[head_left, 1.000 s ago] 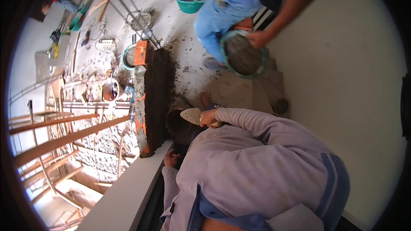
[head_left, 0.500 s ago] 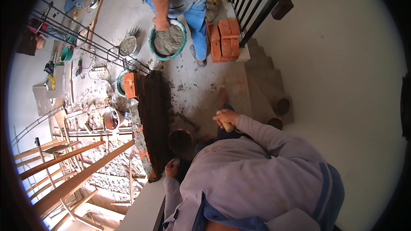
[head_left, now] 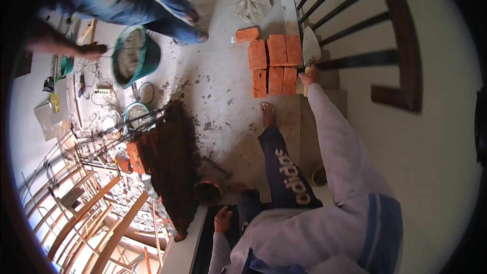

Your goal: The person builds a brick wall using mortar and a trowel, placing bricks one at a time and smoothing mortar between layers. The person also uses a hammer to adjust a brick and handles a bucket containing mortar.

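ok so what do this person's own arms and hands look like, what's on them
Both hands, left and right, are bare. The long sleeves are pale greyish-lavender and loose; blue bands with a paler stripe cross near the right shoulder.

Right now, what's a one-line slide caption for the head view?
Right hand grips a trowel beside stacked orange bricks while a co-worker holds a green bucket of grey mix.

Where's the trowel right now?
Head view, upper right of centre: the trowel is in the person's right hand, its blade just right of the red brick stack, by the dark stair railing.
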Available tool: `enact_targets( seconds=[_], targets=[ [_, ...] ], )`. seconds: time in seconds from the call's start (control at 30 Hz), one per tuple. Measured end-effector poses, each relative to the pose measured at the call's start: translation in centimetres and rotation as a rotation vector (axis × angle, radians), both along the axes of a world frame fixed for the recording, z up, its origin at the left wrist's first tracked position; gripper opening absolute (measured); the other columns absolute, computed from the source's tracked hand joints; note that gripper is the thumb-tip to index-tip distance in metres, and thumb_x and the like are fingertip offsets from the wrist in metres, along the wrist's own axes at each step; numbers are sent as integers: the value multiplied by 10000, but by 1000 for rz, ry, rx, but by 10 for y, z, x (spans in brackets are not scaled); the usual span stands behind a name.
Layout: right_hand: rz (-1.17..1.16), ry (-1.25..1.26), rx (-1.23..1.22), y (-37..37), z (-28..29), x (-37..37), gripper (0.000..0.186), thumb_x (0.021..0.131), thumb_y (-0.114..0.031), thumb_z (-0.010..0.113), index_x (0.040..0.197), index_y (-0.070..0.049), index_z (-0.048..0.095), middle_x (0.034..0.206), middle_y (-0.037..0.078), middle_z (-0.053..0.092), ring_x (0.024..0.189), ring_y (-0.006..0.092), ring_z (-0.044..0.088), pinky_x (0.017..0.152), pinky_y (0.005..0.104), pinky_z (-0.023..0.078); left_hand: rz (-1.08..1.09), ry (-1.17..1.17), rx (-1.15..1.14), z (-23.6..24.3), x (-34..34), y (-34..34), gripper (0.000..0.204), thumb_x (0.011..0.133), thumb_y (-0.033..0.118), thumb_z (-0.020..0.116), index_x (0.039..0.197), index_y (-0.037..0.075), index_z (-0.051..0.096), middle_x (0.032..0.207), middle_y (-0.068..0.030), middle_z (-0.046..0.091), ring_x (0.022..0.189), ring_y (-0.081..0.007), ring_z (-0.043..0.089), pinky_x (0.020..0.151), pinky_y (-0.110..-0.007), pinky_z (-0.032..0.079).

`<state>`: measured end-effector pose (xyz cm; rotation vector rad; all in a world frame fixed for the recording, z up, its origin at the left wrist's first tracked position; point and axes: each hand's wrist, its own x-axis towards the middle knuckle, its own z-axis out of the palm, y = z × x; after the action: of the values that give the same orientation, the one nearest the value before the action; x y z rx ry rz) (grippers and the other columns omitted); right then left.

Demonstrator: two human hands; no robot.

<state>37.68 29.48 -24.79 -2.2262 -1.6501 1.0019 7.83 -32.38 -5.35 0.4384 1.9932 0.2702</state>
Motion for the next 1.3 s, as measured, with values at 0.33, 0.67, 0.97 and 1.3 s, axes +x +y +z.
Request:
enact_targets(
  seconds=[0.33, 0.67, 0.97, 1.3],
  targets=[
    [102, 205, 273, 102, -132, -2, 856, 609, -271, 886, 1286, -2, 434, 1185, 157, 528, 1112, 314, 519, 967, 414, 421, 66, -152, 67, -40, 41, 263, 406, 875, 212, 655, 1230, 22, 604, 888, -52, 645, 843, -134, 592, 785, -283, 478],
    [129, -84, -7, 107, -115, 16, 622, 687, -325, 791, 1142, 47, 590, 1097, 169, 642, 924, 267, 641, 748, 385, 540, 217, -243, -47, -65, 12, 256, 412, 873, 195, 642, 1249, 38, 582, 1002, -58, 674, 956, -143, 626, 854, -293, 488],
    [120, 329, -387, 58, 40, 40, 526, 680, -240, 785, 1056, 31, 536, 946, 94, 587, 826, 231, 628, 598, 370, 554, -555, 54, 445, -41, -6, 367, 599, 752, 200, 701, 1306, 75, 513, 1327, -172, 495, 1273, -346, 433, 1071, -435, 357],
    [892, 665, -906, -149, 303, -137, 646, 565, -210, 823, 1106, 38, 570, 926, 17, 545, 843, 112, 515, 851, 246, 437, -866, -198, 633, 69, -61, 298, 844, 569, 451, 797, 1255, 44, 523, 1248, -166, 557, 1201, -323, 495, 1013, -427, 389]
  ],
)
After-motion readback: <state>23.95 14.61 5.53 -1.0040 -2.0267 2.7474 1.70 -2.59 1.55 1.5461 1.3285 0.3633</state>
